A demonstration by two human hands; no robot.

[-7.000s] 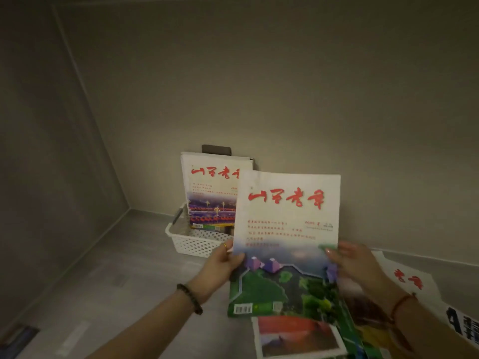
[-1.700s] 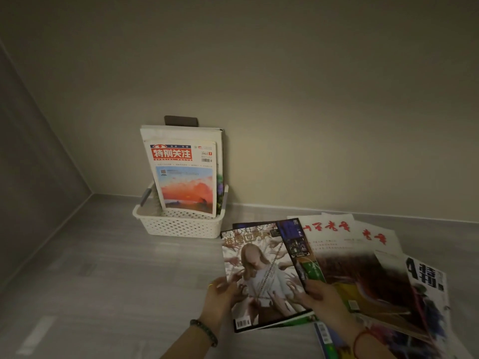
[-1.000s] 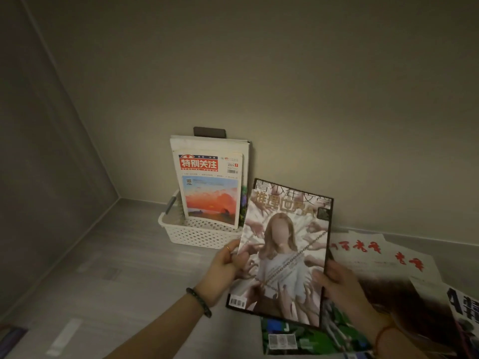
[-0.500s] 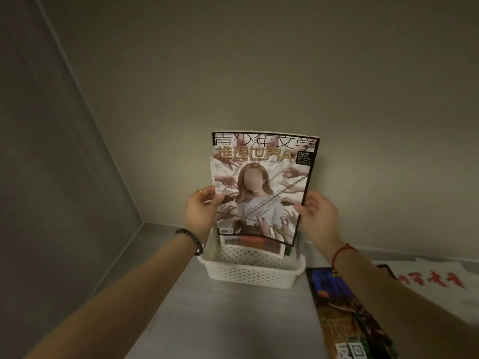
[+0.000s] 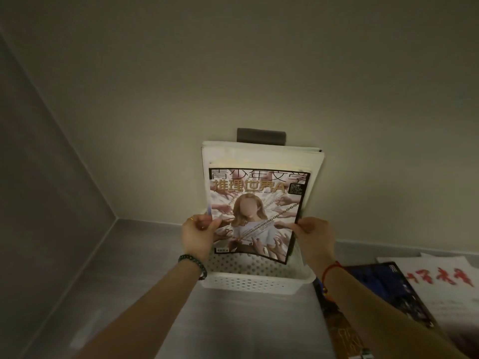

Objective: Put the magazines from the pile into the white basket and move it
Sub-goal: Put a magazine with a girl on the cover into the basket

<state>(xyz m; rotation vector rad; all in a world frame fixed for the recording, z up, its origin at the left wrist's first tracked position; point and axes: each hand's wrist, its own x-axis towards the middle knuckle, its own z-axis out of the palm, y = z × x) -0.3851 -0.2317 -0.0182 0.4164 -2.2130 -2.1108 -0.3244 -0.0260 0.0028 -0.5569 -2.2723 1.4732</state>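
I hold a magazine (image 5: pixel 255 216) with a woman and chains on its cover upright over the white basket (image 5: pixel 252 282). My left hand (image 5: pixel 198 235) pinches its left edge and my right hand (image 5: pixel 315 238) pinches its right edge. Its bottom edge hangs inside the basket, above the perforated floor. Behind it several magazines (image 5: pixel 261 155) stand upright in the basket, leaning on the wall. The pile (image 5: pixel 404 294) lies on the floor to the right, a dark-covered magazine on top of white ones with red lettering.
The basket stands against the back wall under a dark wall plate (image 5: pixel 261 136). A side wall (image 5: pixel 46 190) meets it in a corner at the left. Grey floor (image 5: pixel 241 325) lies between me and the basket.
I lifted the woman-cover magazine off the pile and carried it left over the basket. In the last half second it has come down in front of the standing magazines.
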